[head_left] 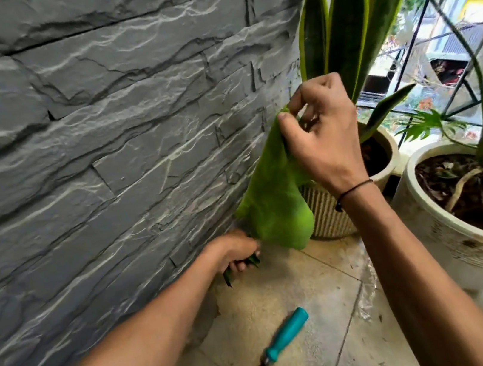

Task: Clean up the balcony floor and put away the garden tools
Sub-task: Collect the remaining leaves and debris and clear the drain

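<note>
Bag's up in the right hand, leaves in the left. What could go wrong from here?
1. The right hand pinches the green bag by one edge only; its mouth may sag shut, so the leaves gripped by the left hand could spill.
2. The hand rake lies prongs-out on the floor tiles near the arms, easy to knock or kneel on.

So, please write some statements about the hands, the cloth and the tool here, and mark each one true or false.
1. The right hand pinches a green cloth that hangs down. True.
2. The left hand grips dark green leaves low by the wall. True.
3. The hand rake is held in the left hand. False: it lies on the floor tiles, touched by neither hand.
4. The rake's handle is red. False: it is teal.
5. The large pot on the right holds soil. True.
</note>
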